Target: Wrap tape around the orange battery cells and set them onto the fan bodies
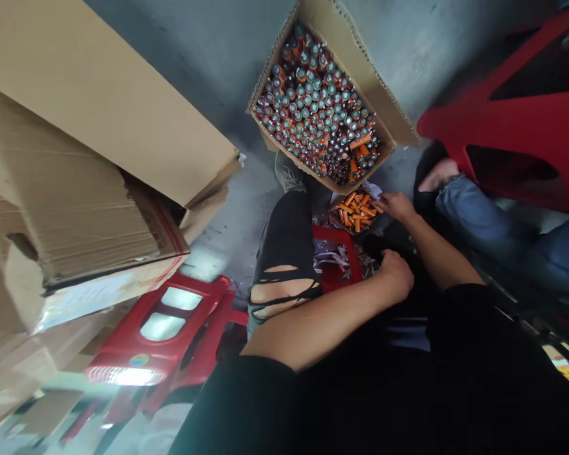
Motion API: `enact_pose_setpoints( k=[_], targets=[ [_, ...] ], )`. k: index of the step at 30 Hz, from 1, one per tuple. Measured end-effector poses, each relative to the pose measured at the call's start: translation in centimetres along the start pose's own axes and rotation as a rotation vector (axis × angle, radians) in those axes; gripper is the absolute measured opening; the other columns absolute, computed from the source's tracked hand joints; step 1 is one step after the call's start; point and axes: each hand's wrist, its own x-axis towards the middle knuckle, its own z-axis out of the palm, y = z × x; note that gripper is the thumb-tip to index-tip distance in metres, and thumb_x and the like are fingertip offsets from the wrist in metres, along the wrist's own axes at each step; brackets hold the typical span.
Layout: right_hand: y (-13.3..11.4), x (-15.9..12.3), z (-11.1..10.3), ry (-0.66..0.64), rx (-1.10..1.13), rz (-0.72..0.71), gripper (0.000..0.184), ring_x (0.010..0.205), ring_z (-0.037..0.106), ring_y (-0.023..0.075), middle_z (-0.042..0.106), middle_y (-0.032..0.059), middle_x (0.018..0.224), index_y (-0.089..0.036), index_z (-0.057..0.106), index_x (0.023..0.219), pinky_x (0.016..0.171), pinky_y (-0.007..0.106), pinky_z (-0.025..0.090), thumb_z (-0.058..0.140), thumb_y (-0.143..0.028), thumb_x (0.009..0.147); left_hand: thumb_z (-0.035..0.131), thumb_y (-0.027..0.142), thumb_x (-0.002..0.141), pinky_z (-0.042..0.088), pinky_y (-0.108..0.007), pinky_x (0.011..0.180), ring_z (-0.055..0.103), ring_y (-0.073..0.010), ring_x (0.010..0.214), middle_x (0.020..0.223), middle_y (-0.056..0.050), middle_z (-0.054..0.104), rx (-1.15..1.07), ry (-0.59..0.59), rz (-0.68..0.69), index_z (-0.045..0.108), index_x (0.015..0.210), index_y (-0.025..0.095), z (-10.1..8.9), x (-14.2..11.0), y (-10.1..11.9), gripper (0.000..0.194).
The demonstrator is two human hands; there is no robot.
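My right hand (pixel 397 207) reaches to the right edge of a small box (pixel 336 220) of loose orange cylindrical battery cells (pixel 358 212). Its fingertips are pinched together beside the cells and a pale flap (pixel 372 189); what is between them is too small to tell. Closer to my body, my left hand (pixel 397 273) is closed in front of my lap, its fingers curled, and anything inside it is hidden. Beyond the small box stands a large open cardboard box (pixel 372 82), filled with upright battery cells (pixel 313 104) and several orange ones lying on top.
Large cardboard boxes (pixel 104 126) rise on the left. Red plastic stools (pixel 156 328) stand at lower left, and another red seat (pixel 512 139) is at right beside a person's jeans-clad leg (pixel 483 215). Between my legs, a red container (pixel 332 237) holds pale scraps (pixel 332 258).
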Motion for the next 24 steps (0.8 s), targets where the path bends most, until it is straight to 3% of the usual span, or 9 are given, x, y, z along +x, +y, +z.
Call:
enact_pose_setpoints(
  k=[3, 6, 8, 11, 13, 17, 24],
  targets=[
    [-3.1, 0.4, -2.2, 0.183, 0.005, -0.044, 0.058, 0.152, 0.059, 0.0332, 0.065, 0.0183, 0.160, -0.019, 0.063, 0.156, 0.131, 0.049, 0.045, 0.042, -0.052, 0.114, 0.054, 0.016, 0.105, 0.052, -0.047, 0.114, 0.068, -0.0326, 0.138, 0.145, -0.016, 0.078, 0.029, -0.026, -0.001, 0.083, 0.137, 0.022, -0.5, -0.1, 0.0, 0.044],
    [-6.9, 3.1, -4.3, 0.347, -0.005, -0.106, 0.072, 0.164, 0.040, 0.0394, 0.048, 0.0189, 0.174, -0.019, 0.048, 0.169, 0.138, 0.059, 0.034, 0.052, -0.060, 0.110, 0.057, 0.018, 0.105, 0.053, -0.045, 0.112, 0.069, -0.0318, 0.136, 0.144, -0.015, 0.078, 0.027, -0.036, 0.005, 0.084, 0.135, 0.024, -0.6, 0.2, 0.2, 0.041],
    [-9.1, 5.4, -5.1, 0.342, -0.046, -0.114, 0.088, 0.165, 0.033, 0.0479, 0.043, 0.0196, 0.176, -0.022, 0.046, 0.170, 0.136, 0.070, 0.030, 0.069, -0.068, 0.099, 0.059, 0.020, 0.104, 0.054, -0.045, 0.111, 0.070, -0.0321, 0.135, 0.143, -0.016, 0.079, 0.018, -0.032, 0.007, 0.085, 0.134, 0.025, -0.6, 0.3, 0.2, 0.039],
    [-10.9, 8.2, -5.2, 0.239, -0.109, -0.078, 0.098, 0.159, 0.031, 0.0588, 0.039, 0.0209, 0.176, -0.023, 0.060, 0.158, 0.130, 0.082, 0.029, 0.091, -0.073, 0.079, 0.057, 0.020, 0.106, 0.054, -0.045, 0.110, 0.071, -0.0323, 0.134, 0.142, -0.016, 0.079, 0.006, -0.026, 0.003, 0.084, 0.135, 0.026, -0.7, 0.4, 0.2, 0.040],
    [-10.9, 9.3, -5.1, 0.200, -0.127, -0.040, 0.085, 0.155, 0.034, 0.0605, 0.037, 0.0202, 0.176, -0.022, 0.070, 0.146, 0.124, 0.083, 0.038, 0.095, -0.066, 0.078, 0.055, 0.019, 0.107, 0.055, -0.046, 0.110, 0.071, -0.0327, 0.135, 0.142, -0.017, 0.079, 0.000, -0.027, 0.003, 0.084, 0.136, 0.025, -0.8, 0.5, 0.3, 0.041],
    [-10.0, 10.0, -5.8, 0.203, -0.129, -0.001, 0.043, 0.143, 0.051, 0.0513, 0.045, 0.0166, 0.171, -0.022, 0.078, 0.131, 0.112, 0.074, 0.055, 0.079, -0.045, 0.095, 0.058, 0.018, 0.105, 0.054, -0.048, 0.113, 0.070, -0.0338, 0.136, 0.143, -0.017, 0.079, -0.026, -0.014, 0.010, 0.084, 0.136, 0.024, -1.0, 0.3, 0.4, 0.040],
    [-10.5, 10.8, -7.1, 0.204, -0.169, 0.081, 0.035, 0.132, 0.063, 0.0433, 0.056, 0.0189, 0.165, -0.020, 0.083, 0.131, 0.107, 0.059, 0.060, 0.068, -0.027, 0.099, 0.057, 0.021, 0.106, 0.054, -0.048, 0.112, 0.069, -0.0343, 0.136, 0.145, -0.019, 0.077, -0.043, -0.005, 0.027, 0.079, 0.144, 0.019, -1.5, -0.2, 0.1, 0.044]
  ],
)
